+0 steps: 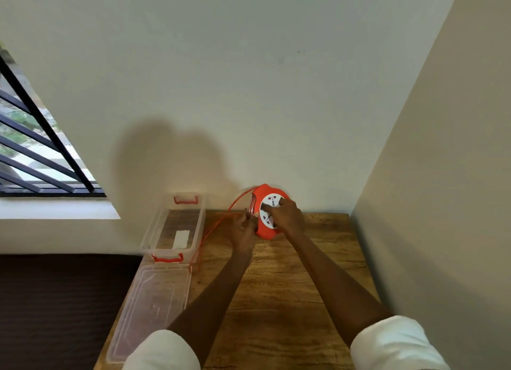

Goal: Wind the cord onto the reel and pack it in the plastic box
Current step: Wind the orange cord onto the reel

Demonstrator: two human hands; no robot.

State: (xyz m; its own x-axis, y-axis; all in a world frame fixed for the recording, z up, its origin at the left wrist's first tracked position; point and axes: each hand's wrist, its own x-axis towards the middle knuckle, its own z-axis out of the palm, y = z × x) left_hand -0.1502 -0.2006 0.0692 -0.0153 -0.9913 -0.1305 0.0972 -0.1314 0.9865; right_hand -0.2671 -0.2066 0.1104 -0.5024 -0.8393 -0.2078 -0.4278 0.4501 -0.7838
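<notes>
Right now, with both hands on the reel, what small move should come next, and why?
Probably keep turning the reel with the right hand while the left hand guides the cord. A loose length of cord trails over the table beside the open plastic box, so winding looks unfinished.

On the table (pixel 290 300): box (pixel 154 228) far left, lid (pixel 149 311) nearer, reel (pixel 264 231) to the right by the wall (pixel 249 93).

A room in a home, it seems: plain cream walls (pixel 249 79) meeting in a corner, a barred window (pixel 30 148), a wooden counter (pixel 290 286), dark bedding (pixel 55 300).
</notes>
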